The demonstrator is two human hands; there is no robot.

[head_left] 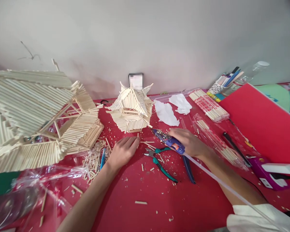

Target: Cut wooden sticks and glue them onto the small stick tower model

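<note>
My right hand point(187, 141) is wrapped round a blue hot glue gun point(170, 140), its nozzle pointing left toward the small stick-built pavilion point(132, 109). A long translucent glue stick point(222, 180) trails out of the gun's back end. In front of the pavilion, my left hand point(124, 151) is closed with its fingertips together, and the pale end of a short wooden stick point(138, 134) shows at them. Between the hands lie diagonal cutters point(163, 164) with green handles and several loose sticks point(148, 144).
A larger stick-built structure point(31, 103) fills the left side beside a heap of stick offcuts point(94, 164). White tissues point(168, 112), bagged stick bundles point(210, 104), a pen cup point(218, 84), a red board point(268, 125) and a purple power strip point(268, 174) are on the right.
</note>
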